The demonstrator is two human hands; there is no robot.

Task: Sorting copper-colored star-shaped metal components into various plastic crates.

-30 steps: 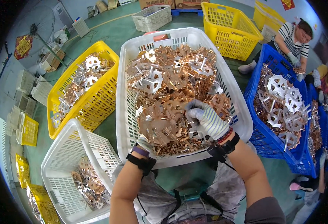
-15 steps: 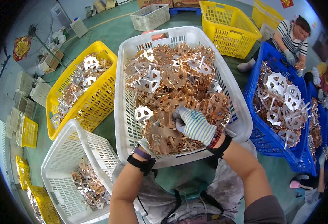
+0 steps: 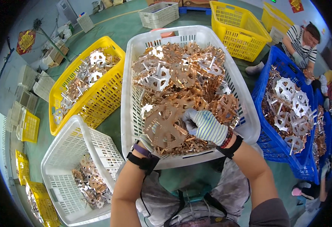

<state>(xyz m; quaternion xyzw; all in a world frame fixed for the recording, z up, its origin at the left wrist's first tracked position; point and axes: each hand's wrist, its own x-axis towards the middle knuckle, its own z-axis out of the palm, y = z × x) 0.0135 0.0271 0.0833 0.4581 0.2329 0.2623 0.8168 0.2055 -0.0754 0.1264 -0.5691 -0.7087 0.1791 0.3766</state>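
Note:
A large, flat, brown-copper plate with cut-outs, shaped like a sprocket (image 3: 162, 132), is tilted up over the near left of a white basket (image 3: 126, 113). My left hand (image 3: 148, 143), gloved, grips the plate at its lower left edge; most of its fingers are hidden behind it. At the plate's right side my right hand (image 3: 207, 126), in a striped glove, has its fingers curled into a pinch. What lies between those fingertips is hidden. Under both hands the basket is heaped with shiny copper-coloured and silvery stamped metal parts (image 3: 185, 90).
Around me stand a yellow basket (image 3: 94, 108) and a white basket (image 3: 60, 178) at left, and a blue basket (image 3: 262, 130) at right, all holding metal parts. Behind are another yellow basket (image 3: 245, 45) and a pale crate (image 3: 158, 17). A co-worker (image 3: 302, 45) sits beyond the blue basket.
The whole view has shifted slightly. The sprocket-shaped plate has risen and turned to show more of its face, covering part of a silvery piece at the left. My right hand stays beside it.

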